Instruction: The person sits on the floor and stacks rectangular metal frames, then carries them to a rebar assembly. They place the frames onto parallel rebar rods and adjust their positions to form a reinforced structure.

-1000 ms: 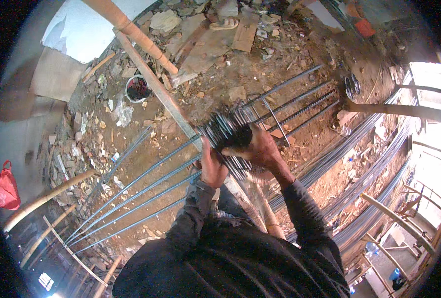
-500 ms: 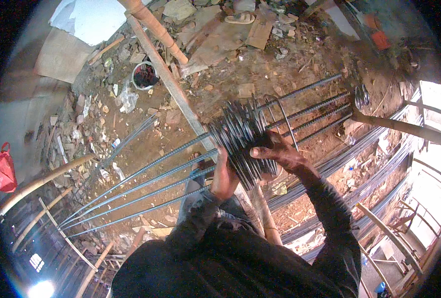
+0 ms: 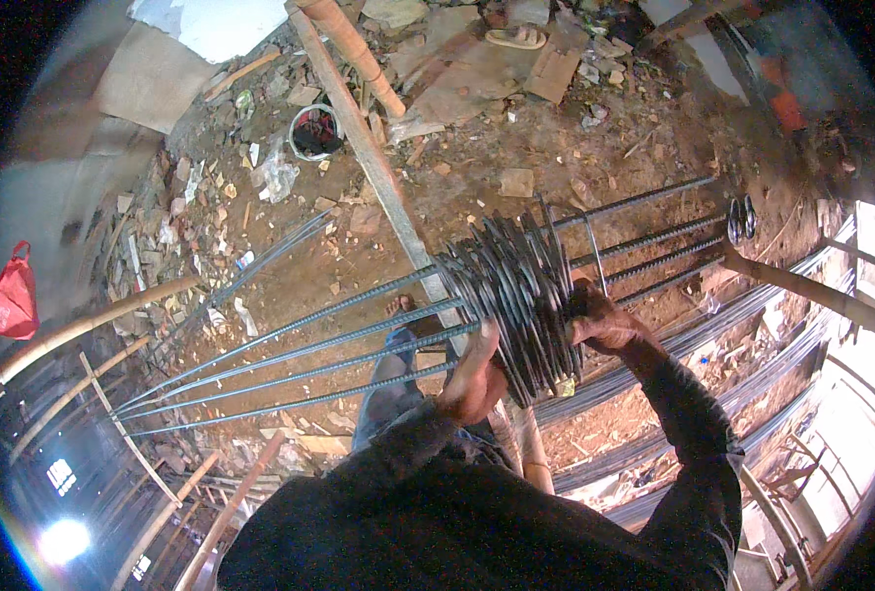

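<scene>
A tight bundle of dark steel stirrups (image 3: 511, 305) hangs around several long ribbed rebars (image 3: 359, 295) in front of me. My left hand (image 3: 475, 379) grips the bundle's near left side, thumb up along the rings and the other fingers partly hidden. On the opposite side, my right hand (image 3: 607, 320) is closed against the rightmost rings, with its fingertips hidden. One loose stirrup (image 3: 595, 251) stands slightly apart from the bundle, just beyond the right hand.
A wooden beam (image 3: 369, 148) and bamboo poles cross under the rebars. A bucket (image 3: 315, 132) stands on the rubble-strewn ground. More long steel rods (image 3: 694, 340) lie to the right. A red bag (image 3: 11, 295) hangs at the far left.
My right hand has shifted from the top of the stirrup bundle to its right side. The left hand stays at the near left side. The whole view has shifted slightly.
</scene>
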A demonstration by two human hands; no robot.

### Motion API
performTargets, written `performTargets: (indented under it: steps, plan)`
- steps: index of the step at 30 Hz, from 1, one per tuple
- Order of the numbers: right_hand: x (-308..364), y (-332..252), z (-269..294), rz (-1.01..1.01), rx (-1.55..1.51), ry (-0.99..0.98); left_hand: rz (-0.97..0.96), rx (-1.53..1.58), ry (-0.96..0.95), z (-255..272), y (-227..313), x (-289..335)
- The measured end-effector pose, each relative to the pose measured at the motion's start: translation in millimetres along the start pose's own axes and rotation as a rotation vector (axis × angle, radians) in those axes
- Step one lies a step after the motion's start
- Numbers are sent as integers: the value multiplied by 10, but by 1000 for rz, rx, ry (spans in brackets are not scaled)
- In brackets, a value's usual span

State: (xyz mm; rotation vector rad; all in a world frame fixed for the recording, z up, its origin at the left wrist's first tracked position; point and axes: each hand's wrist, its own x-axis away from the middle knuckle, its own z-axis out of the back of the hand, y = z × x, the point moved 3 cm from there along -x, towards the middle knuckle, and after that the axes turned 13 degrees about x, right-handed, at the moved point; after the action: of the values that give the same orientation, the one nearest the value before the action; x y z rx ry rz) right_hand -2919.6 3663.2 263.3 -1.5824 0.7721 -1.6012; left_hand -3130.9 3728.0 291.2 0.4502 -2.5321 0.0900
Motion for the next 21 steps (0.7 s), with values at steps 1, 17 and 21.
performTargets:
  steps: [1, 17, 21]
  plan:
    - [14, 16, -44, -34, -8, -58, -11, -10, -19, -9, 9, 8]
    - [-249, -432, -395, 60, 51, 265, -146, -236, 193, 58, 99, -183]
    - [-332, -387, -421, 109, -44, 204, -96, -136, 213, 95, 120, -226]
